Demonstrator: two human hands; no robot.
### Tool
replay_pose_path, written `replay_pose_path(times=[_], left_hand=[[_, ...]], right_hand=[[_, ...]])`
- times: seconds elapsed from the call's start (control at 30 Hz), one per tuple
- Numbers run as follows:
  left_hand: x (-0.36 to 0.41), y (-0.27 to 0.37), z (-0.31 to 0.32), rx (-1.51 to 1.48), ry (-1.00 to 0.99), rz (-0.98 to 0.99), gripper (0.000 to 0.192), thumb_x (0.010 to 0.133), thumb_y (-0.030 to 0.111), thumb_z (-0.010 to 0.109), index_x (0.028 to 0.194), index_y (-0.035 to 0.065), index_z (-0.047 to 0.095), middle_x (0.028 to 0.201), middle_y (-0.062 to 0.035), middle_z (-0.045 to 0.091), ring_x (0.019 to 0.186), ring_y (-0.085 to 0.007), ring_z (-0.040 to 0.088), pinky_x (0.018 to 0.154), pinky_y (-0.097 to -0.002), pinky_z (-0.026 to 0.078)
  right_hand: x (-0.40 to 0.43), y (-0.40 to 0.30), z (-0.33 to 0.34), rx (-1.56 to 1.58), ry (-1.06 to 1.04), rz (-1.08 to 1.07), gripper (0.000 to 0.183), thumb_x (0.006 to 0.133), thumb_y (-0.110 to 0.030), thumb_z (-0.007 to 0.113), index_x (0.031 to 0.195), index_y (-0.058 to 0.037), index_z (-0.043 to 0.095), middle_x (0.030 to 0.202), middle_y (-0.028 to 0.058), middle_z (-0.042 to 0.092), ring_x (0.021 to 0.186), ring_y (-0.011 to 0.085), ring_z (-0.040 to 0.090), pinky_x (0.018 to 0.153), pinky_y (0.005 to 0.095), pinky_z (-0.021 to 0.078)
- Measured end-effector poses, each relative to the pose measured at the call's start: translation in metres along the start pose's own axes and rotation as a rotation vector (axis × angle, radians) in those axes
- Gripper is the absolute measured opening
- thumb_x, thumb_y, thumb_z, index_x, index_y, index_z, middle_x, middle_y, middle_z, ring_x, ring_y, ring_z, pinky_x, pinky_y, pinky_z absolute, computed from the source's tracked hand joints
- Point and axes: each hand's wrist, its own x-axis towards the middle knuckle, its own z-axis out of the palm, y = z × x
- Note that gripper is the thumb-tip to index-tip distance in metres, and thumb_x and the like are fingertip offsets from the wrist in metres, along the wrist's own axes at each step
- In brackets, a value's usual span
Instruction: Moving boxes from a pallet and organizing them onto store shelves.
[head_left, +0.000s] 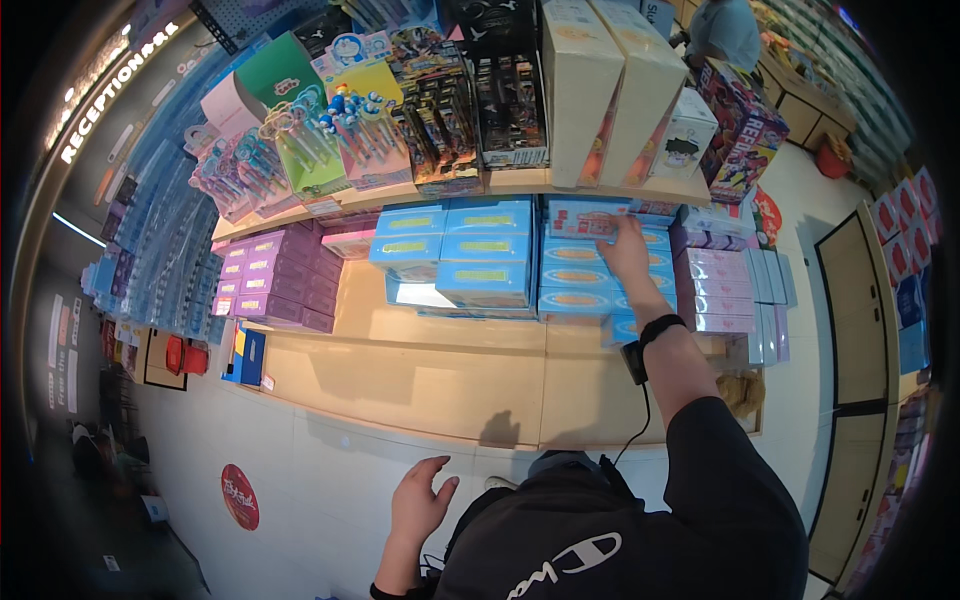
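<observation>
My right hand (628, 259) reaches onto the shelf and grips the right end of a flat light-blue box with red and pink print (581, 219). That box sits on top of a stack of blue boxes with orange ovals (576, 276). Part of its right end is covered by my fingers. My left hand (421, 501) hangs low in front of the shelf unit with fingers apart and nothing in it. Left of the stack are larger blue cartons with yellow-green labels (487, 247), beside a blue divider edge.
Purple boxes (277, 274) stand at the left of the shelf, pink boxes (720, 289) at the right. Above, an upper shelf (517, 180) bears pen displays (364, 135) and tall cream cartons (581, 97). A black device with a cable (634, 364) hangs near my forearm. Another person (724, 34) stands far right.
</observation>
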Motion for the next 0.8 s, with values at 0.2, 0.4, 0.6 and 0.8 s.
replay_pose_path(times=[0.2,0.4,0.6,0.8], left_hand=[[0.01,0.007,0.001,0.045,-0.041,0.051,0.033,0.082,0.023,0.066,0.112,0.0084,0.06,0.107,-0.0111,0.064,0.098,-0.0313,0.061,0.08,-0.0386,0.051],[0.016,0.013,-0.001,0.033,-0.027,0.057,0.035,0.084,0.026,0.063,0.114,0.0089,0.059,0.108,-0.0085,0.064,0.097,-0.0301,0.061,0.078,-0.038,0.051],[0.026,0.006,0.008,0.017,-0.083,0.112,0.034,0.082,0.024,0.066,0.112,0.0089,0.06,0.107,-0.0103,0.064,0.098,-0.0314,0.061,0.08,-0.0382,0.051],[0.028,0.006,0.006,-0.015,-0.078,0.099,0.034,0.079,0.019,0.069,0.11,0.0067,0.062,0.107,-0.012,0.065,0.099,-0.0313,0.061,0.082,-0.0375,0.05]], right_hand=[[-0.016,0.007,-0.023,-0.15,-0.186,-0.08,0.057,0.07,-0.019,0.073,0.122,-0.0083,0.056,0.129,0.0197,0.051,0.121,0.0375,0.047,0.101,0.042,0.0407],[-0.105,0.016,-0.116,-0.425,-0.57,-0.108,0.044,0.069,-0.02,0.075,0.107,-0.0058,0.059,0.107,0.0146,0.056,0.099,0.0338,0.057,0.083,0.0432,0.0497],[-0.146,0.067,-0.106,-0.556,-0.345,-0.136,0.035,0.071,-0.004,0.062,0.105,-0.0091,0.056,0.11,0.0098,0.052,0.101,0.0317,0.052,0.081,0.0439,0.0489],[-0.145,0.06,-0.089,-0.599,-0.484,-0.244,0.025,0.074,-0.01,0.062,0.098,-0.0065,0.055,0.103,0.008,0.056,0.1,0.0283,0.057,0.08,0.0401,0.0492]])
